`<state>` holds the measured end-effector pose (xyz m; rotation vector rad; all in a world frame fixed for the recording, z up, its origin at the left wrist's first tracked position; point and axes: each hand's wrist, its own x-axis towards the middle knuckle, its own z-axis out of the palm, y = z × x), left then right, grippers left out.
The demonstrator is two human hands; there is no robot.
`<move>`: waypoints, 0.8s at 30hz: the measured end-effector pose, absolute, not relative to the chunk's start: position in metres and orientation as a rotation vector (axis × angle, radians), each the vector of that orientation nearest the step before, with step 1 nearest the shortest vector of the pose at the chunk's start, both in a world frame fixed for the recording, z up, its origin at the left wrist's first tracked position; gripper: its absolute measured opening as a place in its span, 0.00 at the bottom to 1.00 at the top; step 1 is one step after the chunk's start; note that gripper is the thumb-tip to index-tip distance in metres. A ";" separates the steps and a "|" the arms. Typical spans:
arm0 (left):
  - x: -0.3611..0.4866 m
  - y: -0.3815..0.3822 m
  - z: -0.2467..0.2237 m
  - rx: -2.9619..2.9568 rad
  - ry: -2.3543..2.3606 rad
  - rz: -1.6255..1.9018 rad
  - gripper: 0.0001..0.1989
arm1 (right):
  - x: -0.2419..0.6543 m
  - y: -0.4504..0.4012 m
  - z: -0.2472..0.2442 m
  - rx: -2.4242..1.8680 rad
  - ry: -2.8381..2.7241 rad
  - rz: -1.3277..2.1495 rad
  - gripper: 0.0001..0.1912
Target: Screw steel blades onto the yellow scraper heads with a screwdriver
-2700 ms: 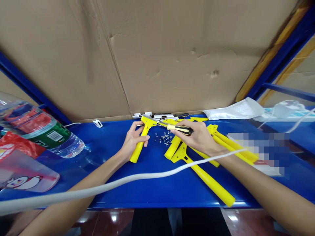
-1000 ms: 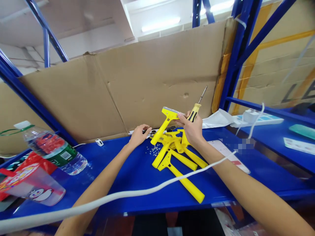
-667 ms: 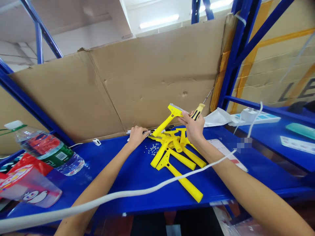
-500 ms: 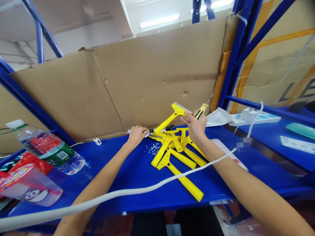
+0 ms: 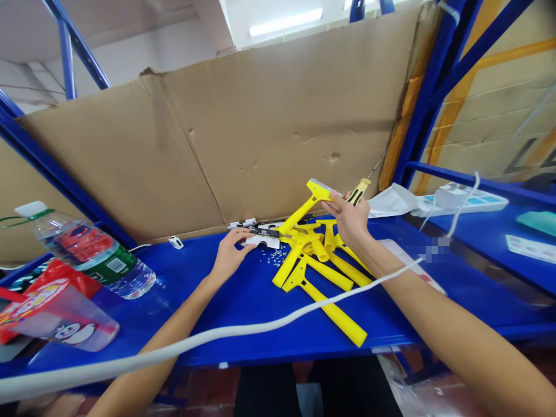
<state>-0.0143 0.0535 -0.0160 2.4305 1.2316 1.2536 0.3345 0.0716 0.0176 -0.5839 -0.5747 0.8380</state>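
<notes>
My left hand (image 5: 231, 252) pinches a flat black packet (image 5: 266, 232) by its left end, just above white pieces (image 5: 262, 241) at the back of the blue shelf. My right hand (image 5: 351, 216) holds up a yellow scraper (image 5: 300, 212) by its head, its handle slanting down to the left. The same hand also keeps a screwdriver (image 5: 359, 190) with a cream and black handle, tip pointing up right. Below lies a pile of yellow scrapers (image 5: 332, 310), with tiny white bits (image 5: 275, 256) scattered to its left.
A water bottle (image 5: 99, 258) and a plastic cup (image 5: 82, 330) stand tilted in view at left. A white cable (image 5: 243, 331) crosses in front of both forearms. Cardboard (image 5: 278, 133) walls the back. A phone-like white slab (image 5: 406, 260) and a power strip (image 5: 469, 201) lie right.
My left hand has shifted slightly left and now shows the black packet between its fingers. The right hand still holds the scraper and screwdriver. The view has shifted a little.
</notes>
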 end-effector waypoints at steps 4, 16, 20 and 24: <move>-0.019 0.056 -0.025 2.242 1.251 1.375 0.24 | 0.332 0.071 0.015 -0.608 -0.589 0.846 0.30; -0.015 0.042 -0.023 2.251 1.265 1.392 0.17 | 0.326 0.066 0.015 -0.597 -0.659 0.856 0.25; -0.012 0.037 -0.021 2.337 1.225 1.356 0.07 | 0.326 0.065 0.016 -0.576 -0.665 0.872 0.26; -0.010 0.037 -0.022 2.355 1.173 1.294 0.11 | 0.323 0.064 0.015 -0.582 -0.657 0.889 0.27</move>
